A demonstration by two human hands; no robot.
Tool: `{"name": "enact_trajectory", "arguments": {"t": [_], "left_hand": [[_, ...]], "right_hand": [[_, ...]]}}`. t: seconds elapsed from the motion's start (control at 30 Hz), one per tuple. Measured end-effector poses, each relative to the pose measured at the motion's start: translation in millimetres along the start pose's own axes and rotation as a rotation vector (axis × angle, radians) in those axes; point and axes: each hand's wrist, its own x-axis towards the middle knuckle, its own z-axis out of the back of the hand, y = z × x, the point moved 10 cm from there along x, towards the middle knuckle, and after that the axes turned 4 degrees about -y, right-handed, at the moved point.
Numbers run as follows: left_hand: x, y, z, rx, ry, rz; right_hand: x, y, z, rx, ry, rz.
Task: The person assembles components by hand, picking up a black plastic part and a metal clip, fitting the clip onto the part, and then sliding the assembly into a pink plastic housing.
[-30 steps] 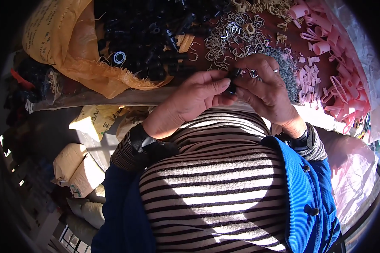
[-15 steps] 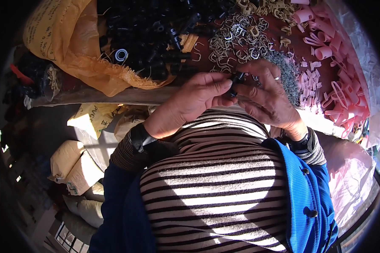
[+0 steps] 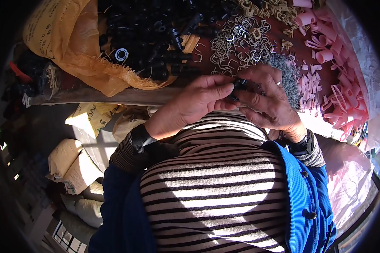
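Between my two hands, near the table's front edge, is a small black plastic fitting. My left hand pinches it between thumb and fingers. From the other side my right hand, with a ring on one finger, grips the same fitting with thumb and fingertips. Much of the fitting is hidden by my fingers. Just beyond my hands lies a pile of bent metal clips. Close to my right hand is a heap of tiny grey parts.
A mound of black plastic fittings spills from an orange woven sack at the left. Tan clips lie at the back. Pink strips and rings line the right side. Filled sacks stand on the floor at the lower left.
The black fitting has turned slightly in my fingers, and my right fingers have shifted on it. Both hands stay in nearly the same place.
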Motion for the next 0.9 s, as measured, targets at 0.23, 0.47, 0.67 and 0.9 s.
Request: {"name": "enact_trajectory", "arguments": {"t": [0.23, 0.47, 0.67, 0.9], "left_hand": [[0.3, -3.2, 2.3, -0.053, -0.035, 0.015], [1.4, 0.3, 2.8, -0.044, -0.015, 0.031], [0.4, -0.9, 1.1, -0.049, -0.004, 0.022], [0.7, 0.4, 3.6, -0.023, -0.026, 0.026]], "right_hand": [[5.5, 4.0, -6.7, -0.166, 0.059, 0.035], [4.9, -3.9, -12.1, -0.016, 0.077, -0.053], [1.8, -5.9, -9.5, 0.034, 0.044, -0.067], [-0.1, -4.0, -2.0, -0.063, 0.023, -0.024]]}}
